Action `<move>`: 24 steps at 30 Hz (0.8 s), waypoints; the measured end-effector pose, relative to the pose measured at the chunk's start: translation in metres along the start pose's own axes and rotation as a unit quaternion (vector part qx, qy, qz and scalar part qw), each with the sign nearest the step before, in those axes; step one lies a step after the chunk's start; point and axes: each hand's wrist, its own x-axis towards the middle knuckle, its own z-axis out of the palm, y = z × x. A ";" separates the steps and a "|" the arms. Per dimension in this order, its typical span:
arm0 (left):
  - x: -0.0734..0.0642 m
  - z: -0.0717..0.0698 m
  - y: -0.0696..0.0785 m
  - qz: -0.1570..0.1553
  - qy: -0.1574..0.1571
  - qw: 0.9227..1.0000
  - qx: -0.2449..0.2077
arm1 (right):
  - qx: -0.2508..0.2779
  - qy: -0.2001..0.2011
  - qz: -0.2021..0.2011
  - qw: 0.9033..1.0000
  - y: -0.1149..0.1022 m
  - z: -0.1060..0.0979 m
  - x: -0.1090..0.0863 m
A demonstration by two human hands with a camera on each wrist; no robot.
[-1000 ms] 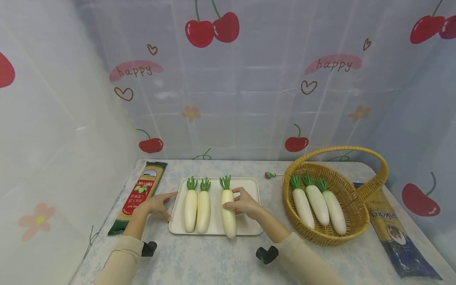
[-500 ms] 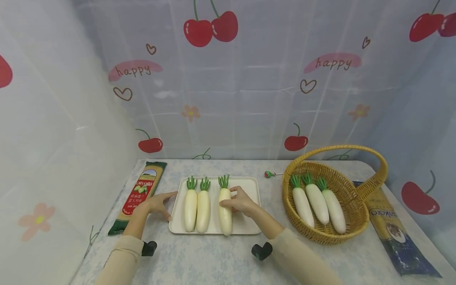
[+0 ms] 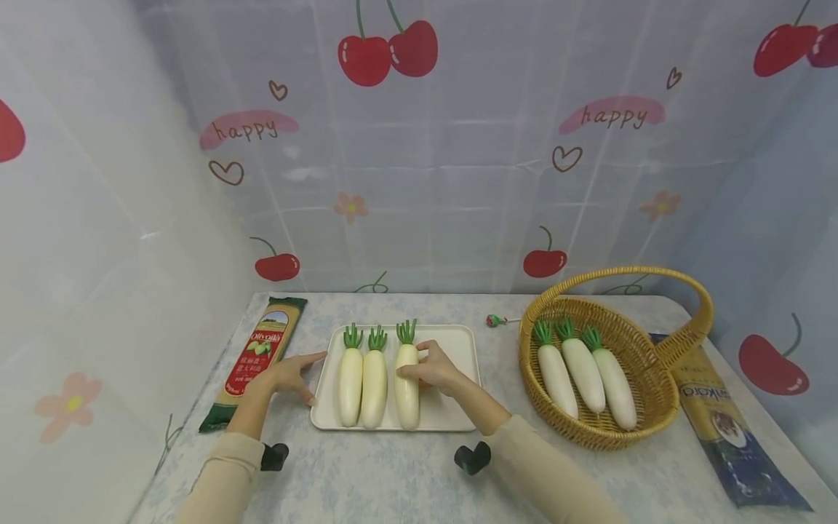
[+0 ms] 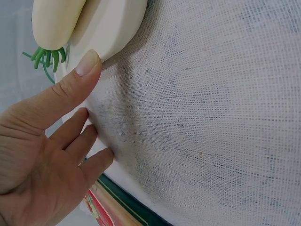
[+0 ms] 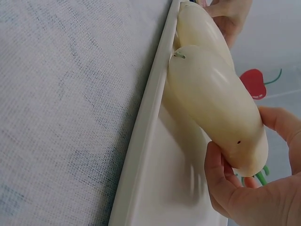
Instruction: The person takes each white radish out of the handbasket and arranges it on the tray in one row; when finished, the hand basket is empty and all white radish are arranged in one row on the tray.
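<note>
A shallow cream tray [image 3: 452,416] lies on the table in the head view. On its left half rest two white radishes, an outer one [image 3: 350,387] and an inner one [image 3: 374,389], side by side with green tops to the back. To their right, my right hand [image 3: 435,367] grips a third white radish [image 3: 406,397] between thumb and fingers, a small gap from the inner one. In the right wrist view that radish [image 5: 218,103] is held over the tray floor. My left hand [image 3: 288,377] is spread at the tray's left edge, thumb tip [image 4: 89,63] right at the rim.
A wicker basket [image 3: 664,404] with a tall handle holds three white radishes at the right. A blue-and-gold packet [image 3: 733,437] lies beyond it. A pasta packet [image 3: 258,356] lies left of the tray. A small red-and-green item [image 3: 494,321] sits near the basket.
My right hand has moved left with the third radish, bringing it closer to the other two and its lower end in over the tray's front edge. My left hand has stayed in place.
</note>
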 end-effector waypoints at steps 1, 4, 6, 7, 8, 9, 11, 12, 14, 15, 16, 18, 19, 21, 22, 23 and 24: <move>0.000 0.000 0.000 0.001 0.000 1.000 0.002 | 0.000 0.000 -0.001 1.000 0.000 0.000 0.000; 0.001 0.001 -0.001 0.003 0.000 1.000 0.002 | -0.002 0.003 -0.006 1.000 0.000 0.002 0.001; 0.001 0.001 -0.001 0.003 0.000 1.000 0.000 | -0.004 0.005 -0.007 1.000 0.000 0.003 0.002; 0.001 0.001 -0.001 0.002 0.001 1.000 -0.001 | -0.005 0.005 -0.007 1.000 0.000 0.004 0.002; 0.001 0.001 -0.002 0.001 0.001 1.000 -0.002 | -0.007 0.006 -0.007 1.000 0.001 0.005 0.002; 0.001 0.001 -0.002 0.000 0.002 1.000 -0.004 | -0.007 0.006 -0.006 1.000 0.001 0.005 0.002; 0.002 0.001 -0.002 0.004 0.003 1.000 0.000 | -0.010 0.008 -0.008 1.000 0.001 0.007 0.003; 0.002 0.001 -0.003 0.006 0.004 1.000 -0.001 | -0.009 0.008 -0.008 1.000 0.001 0.007 0.003; 0.002 0.001 -0.003 0.011 0.004 1.000 0.003 | -0.006 0.008 -0.010 1.000 0.000 0.009 0.003; 0.001 0.001 -0.003 0.012 0.005 1.000 0.003 | -0.003 0.009 -0.011 1.000 0.000 0.010 0.003; 0.001 0.001 -0.003 0.012 0.005 1.000 0.004 | -0.003 0.009 -0.012 1.000 -0.001 0.010 0.003; 0.001 0.001 -0.003 0.011 0.006 1.000 0.004 | 0.003 0.007 -0.013 1.000 -0.002 0.012 0.004; 0.001 0.001 -0.003 0.012 0.006 1.000 0.008 | 0.005 0.007 -0.013 1.000 -0.002 0.012 0.004; 0.001 0.001 -0.003 0.006 0.007 1.000 0.002 | 0.005 0.006 -0.011 1.000 -0.002 0.013 0.004; 0.001 0.001 -0.002 0.006 0.007 1.000 0.003 | 0.005 0.005 -0.011 1.000 -0.001 0.014 0.004; 0.001 0.001 -0.002 0.005 0.006 1.000 0.002 | 0.006 0.004 -0.010 1.000 -0.001 0.014 0.005; 0.001 0.001 -0.002 0.004 0.006 1.000 0.002 | 0.005 0.004 -0.010 1.000 -0.001 0.014 0.005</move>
